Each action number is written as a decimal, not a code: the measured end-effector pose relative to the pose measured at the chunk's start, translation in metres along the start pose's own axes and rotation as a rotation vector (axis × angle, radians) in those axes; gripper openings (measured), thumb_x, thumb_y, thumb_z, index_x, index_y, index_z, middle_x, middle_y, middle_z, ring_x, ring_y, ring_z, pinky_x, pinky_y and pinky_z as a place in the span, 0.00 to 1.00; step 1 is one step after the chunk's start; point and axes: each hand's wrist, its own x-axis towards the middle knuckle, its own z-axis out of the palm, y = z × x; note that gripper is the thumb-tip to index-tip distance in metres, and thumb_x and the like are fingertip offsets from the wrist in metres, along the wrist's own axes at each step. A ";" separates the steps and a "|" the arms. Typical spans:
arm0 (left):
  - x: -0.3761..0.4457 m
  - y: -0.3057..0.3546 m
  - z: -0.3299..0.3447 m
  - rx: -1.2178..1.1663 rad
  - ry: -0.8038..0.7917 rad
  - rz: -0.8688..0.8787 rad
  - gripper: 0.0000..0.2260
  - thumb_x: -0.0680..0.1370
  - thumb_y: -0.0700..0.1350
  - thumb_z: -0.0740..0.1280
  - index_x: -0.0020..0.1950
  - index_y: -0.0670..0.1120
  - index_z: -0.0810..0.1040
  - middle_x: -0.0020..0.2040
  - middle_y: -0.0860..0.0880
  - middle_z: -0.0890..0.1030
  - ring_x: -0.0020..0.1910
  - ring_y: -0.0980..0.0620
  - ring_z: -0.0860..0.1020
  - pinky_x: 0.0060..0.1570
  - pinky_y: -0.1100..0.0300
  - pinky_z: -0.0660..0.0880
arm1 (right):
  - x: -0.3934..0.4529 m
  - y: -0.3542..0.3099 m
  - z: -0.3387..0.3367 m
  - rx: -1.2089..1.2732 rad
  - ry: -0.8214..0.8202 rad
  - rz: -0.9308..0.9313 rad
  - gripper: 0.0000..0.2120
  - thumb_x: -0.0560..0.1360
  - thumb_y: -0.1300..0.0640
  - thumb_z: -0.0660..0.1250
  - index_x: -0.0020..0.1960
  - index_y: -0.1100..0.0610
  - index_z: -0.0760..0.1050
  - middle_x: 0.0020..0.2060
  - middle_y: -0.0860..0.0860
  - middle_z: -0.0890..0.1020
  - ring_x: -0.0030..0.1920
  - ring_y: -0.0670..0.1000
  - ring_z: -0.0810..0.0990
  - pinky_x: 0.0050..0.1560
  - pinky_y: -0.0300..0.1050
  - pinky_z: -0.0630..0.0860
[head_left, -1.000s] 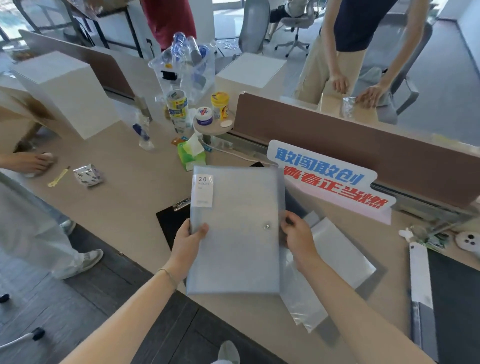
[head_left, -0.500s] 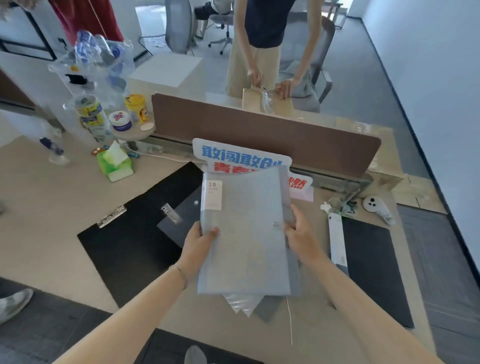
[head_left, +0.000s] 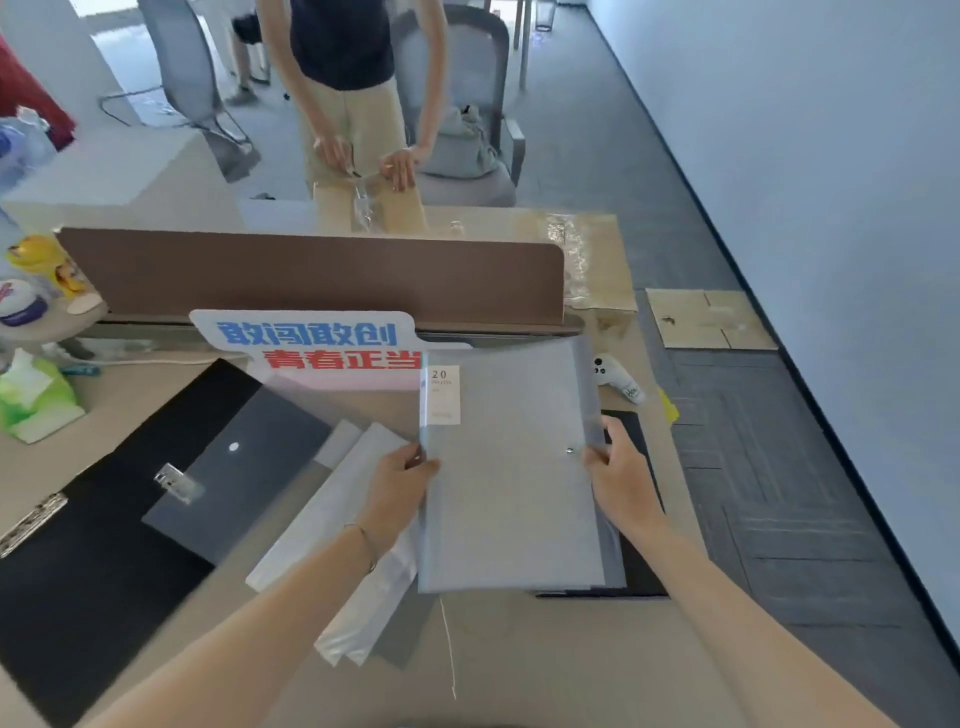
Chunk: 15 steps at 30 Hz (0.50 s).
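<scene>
Two hands — left, right — on folder

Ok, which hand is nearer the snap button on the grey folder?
Right. The right hand grips the right edge of the grey folder, just beside the snap button; the left hand holds the opposite edge, across the cover.

Both hands forward, 2 bare forearms extended.
Left hand and right hand sit level and apart, thumbs on top, fingers hidden beneath, each pinching 1 side edge of the folder.
</scene>
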 end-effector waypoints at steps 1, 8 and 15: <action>0.003 0.003 0.012 0.024 -0.009 0.003 0.08 0.82 0.41 0.65 0.49 0.51 0.81 0.51 0.49 0.85 0.51 0.47 0.83 0.57 0.49 0.78 | 0.003 0.008 -0.009 -0.008 0.002 0.015 0.17 0.81 0.57 0.61 0.69 0.48 0.68 0.51 0.48 0.85 0.43 0.48 0.85 0.44 0.52 0.83; 0.030 -0.001 0.081 0.255 -0.033 0.035 0.06 0.74 0.43 0.68 0.49 0.49 0.82 0.42 0.47 0.86 0.43 0.43 0.84 0.44 0.50 0.78 | 0.030 0.059 -0.059 -0.011 -0.046 0.086 0.23 0.77 0.56 0.67 0.70 0.46 0.67 0.55 0.45 0.82 0.48 0.42 0.82 0.43 0.39 0.78; 0.046 -0.008 0.116 0.431 0.000 0.014 0.06 0.74 0.42 0.69 0.49 0.44 0.80 0.35 0.43 0.81 0.37 0.44 0.81 0.46 0.48 0.80 | 0.052 0.085 -0.077 -0.048 -0.096 0.169 0.31 0.74 0.67 0.70 0.74 0.55 0.66 0.56 0.50 0.78 0.56 0.51 0.77 0.46 0.35 0.71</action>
